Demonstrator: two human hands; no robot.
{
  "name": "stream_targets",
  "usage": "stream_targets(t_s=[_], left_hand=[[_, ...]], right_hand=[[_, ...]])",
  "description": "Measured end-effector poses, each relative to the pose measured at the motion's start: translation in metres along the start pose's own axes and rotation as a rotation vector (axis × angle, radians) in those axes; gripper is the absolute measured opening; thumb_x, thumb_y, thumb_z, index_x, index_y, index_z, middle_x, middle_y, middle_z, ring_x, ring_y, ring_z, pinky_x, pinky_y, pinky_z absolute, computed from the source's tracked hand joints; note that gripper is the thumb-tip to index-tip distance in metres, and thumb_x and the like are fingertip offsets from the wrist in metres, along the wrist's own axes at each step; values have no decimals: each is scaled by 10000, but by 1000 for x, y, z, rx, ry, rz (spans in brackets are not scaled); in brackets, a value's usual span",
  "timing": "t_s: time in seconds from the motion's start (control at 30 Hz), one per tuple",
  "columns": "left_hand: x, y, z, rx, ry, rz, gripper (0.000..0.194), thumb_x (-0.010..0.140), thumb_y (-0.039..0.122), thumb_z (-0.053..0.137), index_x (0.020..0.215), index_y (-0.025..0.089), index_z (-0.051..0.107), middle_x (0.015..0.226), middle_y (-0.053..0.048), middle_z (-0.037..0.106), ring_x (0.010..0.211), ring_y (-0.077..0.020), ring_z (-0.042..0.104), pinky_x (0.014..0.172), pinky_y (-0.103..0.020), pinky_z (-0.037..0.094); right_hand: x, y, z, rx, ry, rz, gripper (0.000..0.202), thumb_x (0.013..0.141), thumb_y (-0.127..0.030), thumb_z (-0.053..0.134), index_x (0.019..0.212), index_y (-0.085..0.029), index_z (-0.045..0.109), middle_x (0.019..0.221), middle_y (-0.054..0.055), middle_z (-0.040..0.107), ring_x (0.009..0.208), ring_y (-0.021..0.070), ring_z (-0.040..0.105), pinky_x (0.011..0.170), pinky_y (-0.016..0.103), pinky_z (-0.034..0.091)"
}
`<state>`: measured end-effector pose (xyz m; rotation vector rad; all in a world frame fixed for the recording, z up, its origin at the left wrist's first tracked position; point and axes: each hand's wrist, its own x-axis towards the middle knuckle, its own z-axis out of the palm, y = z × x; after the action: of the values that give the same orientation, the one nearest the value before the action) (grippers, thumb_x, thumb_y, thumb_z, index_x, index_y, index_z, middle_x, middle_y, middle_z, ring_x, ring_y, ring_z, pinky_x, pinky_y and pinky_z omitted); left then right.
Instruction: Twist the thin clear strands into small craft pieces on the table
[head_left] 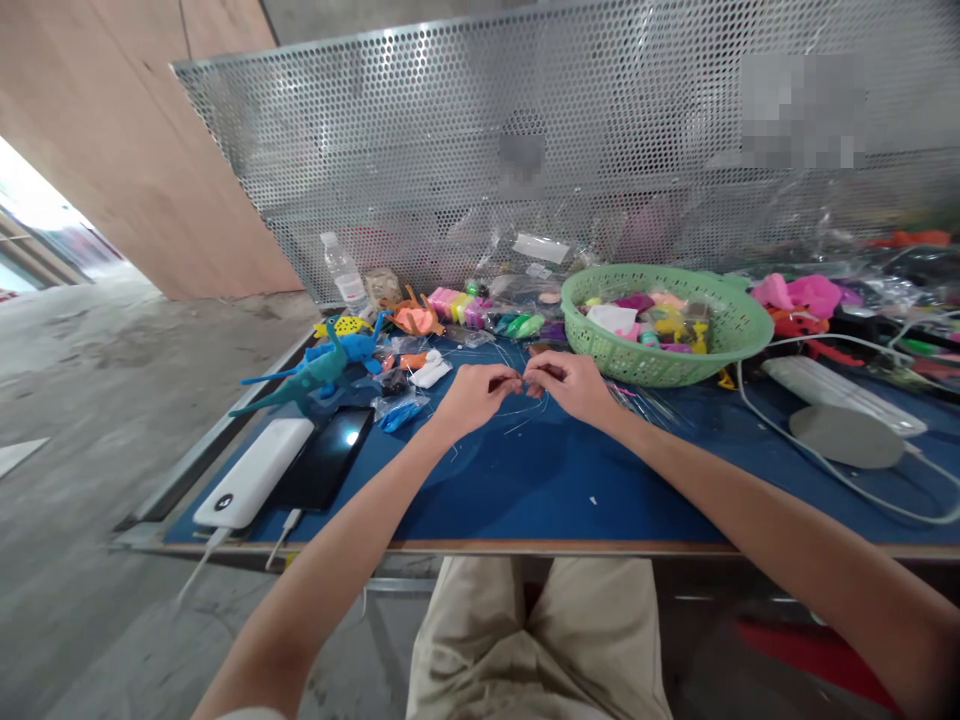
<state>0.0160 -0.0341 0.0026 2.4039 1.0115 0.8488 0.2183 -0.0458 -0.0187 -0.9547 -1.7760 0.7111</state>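
Over the middle of the blue tabletop (480, 500), my left hand (478, 395) and my right hand (570, 385) face each other with fingertips almost touching. Both are closed in a pinch. Thin clear thread (517, 412) curves out from around the fingertips, and the part between the fingers is too fine to see fully. More fine strands (652, 405) lie on the table to the right of my right hand. A small brownish thing (538, 349) shows just behind my right fingers. Left of my left hand are small plastic bags with blue (401, 415) and white (430, 369) pieces.
A green basket (667, 370) of colourful toys stands behind my right hand. Toy dinosaurs (319, 370), a power bank (255, 475), a phone (326, 460) and a water bottle (345, 275) are left. A grey oval object (847, 437) and white cable lie right. A perforated metal panel (450, 130) rises behind.
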Motion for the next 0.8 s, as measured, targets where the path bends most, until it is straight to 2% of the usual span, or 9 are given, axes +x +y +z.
stream_targets(t_s=[0.13, 0.27, 0.5, 0.8], left_hand=[[0, 1, 1, 62, -8, 45, 203, 936, 159, 532, 914, 180, 733, 852, -25, 767, 709, -146, 669, 713, -246, 447], [0, 2, 2, 101, -32, 92, 221, 950, 147, 500, 918, 178, 716, 868, -41, 761, 762, -164, 675, 748, -261, 458], [-1, 4, 2, 96, -42, 101, 236, 929, 111, 492, 880, 176, 714, 824, -31, 748, 694, -144, 648, 738, -249, 461], [-3, 7, 0, 9, -29, 31, 252, 960, 230, 504, 852, 175, 725, 770, -8, 743, 539, -97, 531, 608, -227, 389]], right_hand=[[0, 1, -1, 47, -20, 20, 245, 891, -462, 632, 834, -225, 660, 681, 20, 704, 623, 210, 710, 623, 345, 596], [0, 2, 0, 64, -26, 33, 291, 881, -516, 634, 839, -228, 649, 647, 12, 683, 590, 206, 699, 600, 346, 599], [0, 4, 8, 127, 37, 61, 345, 832, -569, 676, 818, -232, 605, 668, -3, 648, 573, 187, 684, 573, 326, 589], [0, 6, 11, 294, 41, 272, 366, 770, -540, 742, 755, -190, 640, 628, 12, 669, 546, 148, 635, 541, 280, 539]])
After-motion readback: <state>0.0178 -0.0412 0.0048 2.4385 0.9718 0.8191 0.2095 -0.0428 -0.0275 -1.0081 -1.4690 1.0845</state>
